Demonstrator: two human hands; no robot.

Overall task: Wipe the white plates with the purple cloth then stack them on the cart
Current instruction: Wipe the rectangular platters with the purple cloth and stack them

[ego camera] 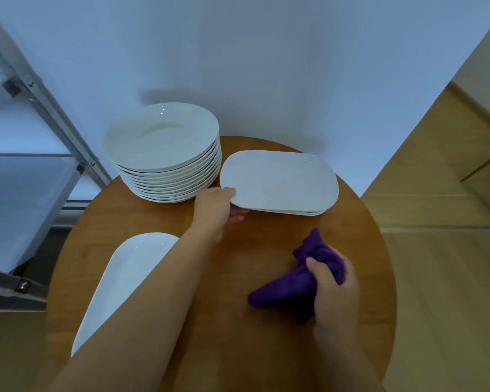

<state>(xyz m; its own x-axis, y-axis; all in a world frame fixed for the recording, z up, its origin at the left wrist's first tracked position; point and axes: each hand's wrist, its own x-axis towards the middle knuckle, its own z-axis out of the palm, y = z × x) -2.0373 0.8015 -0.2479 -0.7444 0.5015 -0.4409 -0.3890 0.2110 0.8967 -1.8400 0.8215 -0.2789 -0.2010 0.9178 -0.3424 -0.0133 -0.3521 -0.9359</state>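
The left hand [217,206] pinches the near left edge of a white rectangular plate [279,181], thumb on top of the rim and fingers curled beneath it. That plate is the top one of a low stack of similar plates on a round wooden table [359,250]. Just beyond and to the left of this hand stands a tall stack of round white plates [161,149]. Nearer the person, under the left forearm, lies a long white plate [125,281] on the table's left side. To the right, well apart from the held plate, the right hand [333,290] grips a bunched purple cloth [292,284] resting on the tabletop. A metal-framed cart [40,142] stands left of the table.
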